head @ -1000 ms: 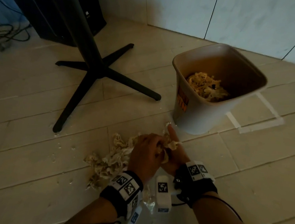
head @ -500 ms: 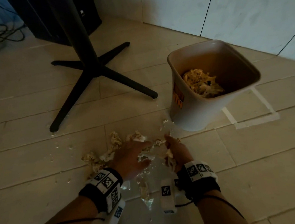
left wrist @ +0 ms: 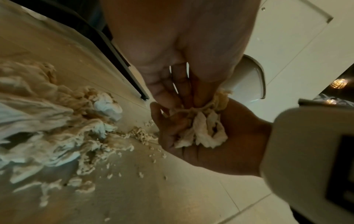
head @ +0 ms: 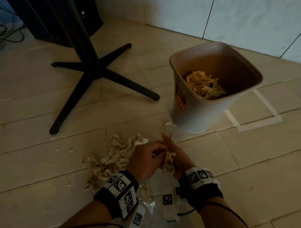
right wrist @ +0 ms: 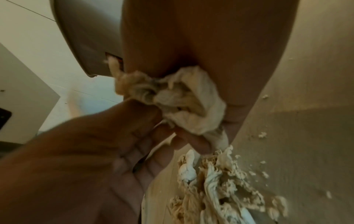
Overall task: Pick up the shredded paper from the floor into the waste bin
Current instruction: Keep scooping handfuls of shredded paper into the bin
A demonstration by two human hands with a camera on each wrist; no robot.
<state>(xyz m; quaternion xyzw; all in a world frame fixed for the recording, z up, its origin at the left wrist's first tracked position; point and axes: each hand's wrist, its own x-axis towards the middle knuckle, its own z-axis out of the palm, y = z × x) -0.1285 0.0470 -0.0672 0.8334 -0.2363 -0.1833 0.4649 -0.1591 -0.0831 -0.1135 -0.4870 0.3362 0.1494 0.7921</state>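
A pile of shredded paper (head: 113, 157) lies on the floor tiles, to the left of my hands. Both hands meet just right of it, low over the floor. My right hand (head: 174, 154) cups a wad of shredded paper (head: 169, 163) in its palm, index finger pointing toward the bin. My left hand (head: 152, 151) pinches the same wad (left wrist: 201, 131) from the side with curled fingers. The beige waste bin (head: 199, 117) stands upright a short way beyond the hands, with shredded paper (head: 202, 85) in its bottom. In the right wrist view the wad (right wrist: 191, 103) sits against my right palm, above the pile (right wrist: 220, 189).
A black cross-shaped table base (head: 99, 73) stands to the far left of the bin, with a black box (head: 63, 17) and cables (head: 2, 35) behind it. White tape marks (head: 253, 125) lie right of the bin. Small paper scraps (head: 62, 148) dot the floor. A white wall runs behind.
Half a second ago my hands were spread apart on the paper on the floor. They have come together again and now hold a wad between them.
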